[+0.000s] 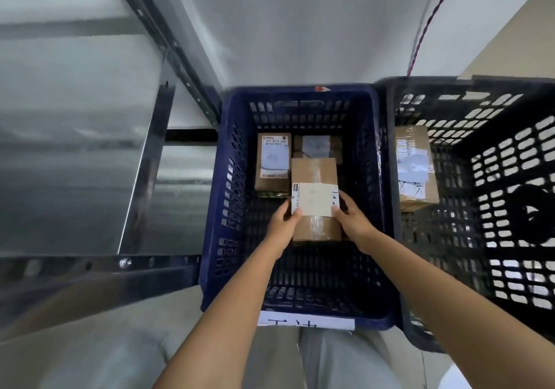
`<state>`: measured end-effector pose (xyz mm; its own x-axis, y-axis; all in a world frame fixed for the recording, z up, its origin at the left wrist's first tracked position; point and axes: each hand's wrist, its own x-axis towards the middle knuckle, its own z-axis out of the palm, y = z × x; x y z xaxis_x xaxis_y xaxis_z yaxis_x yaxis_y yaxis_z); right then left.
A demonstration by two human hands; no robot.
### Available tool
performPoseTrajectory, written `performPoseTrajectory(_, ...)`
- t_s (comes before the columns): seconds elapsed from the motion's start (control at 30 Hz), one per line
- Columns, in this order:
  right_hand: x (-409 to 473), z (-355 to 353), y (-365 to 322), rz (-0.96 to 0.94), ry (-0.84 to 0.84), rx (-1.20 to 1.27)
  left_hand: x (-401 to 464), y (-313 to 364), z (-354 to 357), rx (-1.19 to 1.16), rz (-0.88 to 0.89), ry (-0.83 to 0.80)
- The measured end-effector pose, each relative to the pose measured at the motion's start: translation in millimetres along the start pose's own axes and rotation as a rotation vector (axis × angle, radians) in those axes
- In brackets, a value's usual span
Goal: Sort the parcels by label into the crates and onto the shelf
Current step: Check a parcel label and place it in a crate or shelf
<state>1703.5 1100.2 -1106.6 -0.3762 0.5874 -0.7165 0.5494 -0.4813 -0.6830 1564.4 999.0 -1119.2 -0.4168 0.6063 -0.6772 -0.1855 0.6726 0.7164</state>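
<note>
Reaching into the blue crate (216, 238) at 12 o'clock, your left hand (282, 223) and right hand (353, 220) grip one brown parcel (315, 172) by its near corners, thumbs on its white label (315, 199). Beyond it lie two more parcels (272, 163). At 2 o'clock, the black crate (510, 178) holds one parcel (416, 166).

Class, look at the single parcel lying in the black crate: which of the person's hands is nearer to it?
Right. The right hand grips the held parcel inside the blue crate, on the side toward the black crate's parcel. The left hand grips the held parcel's opposite side, farther away.
</note>
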Motion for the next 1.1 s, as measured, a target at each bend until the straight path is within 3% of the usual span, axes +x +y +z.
performPoseTrajectory(0.6,38,11,11,0.021,0.164,0.059,48,-23,15,-0.022,0.008,0.069)
performPoseTrajectory(0.73,40,6,9,0.042,0.122,0.084,52,-18,13,-0.050,-0.026,0.026)
performPoseTrajectory(1.1,25,15,-3,-0.048,0.187,-0.039,37,10,6,0.115,0.017,0.060)
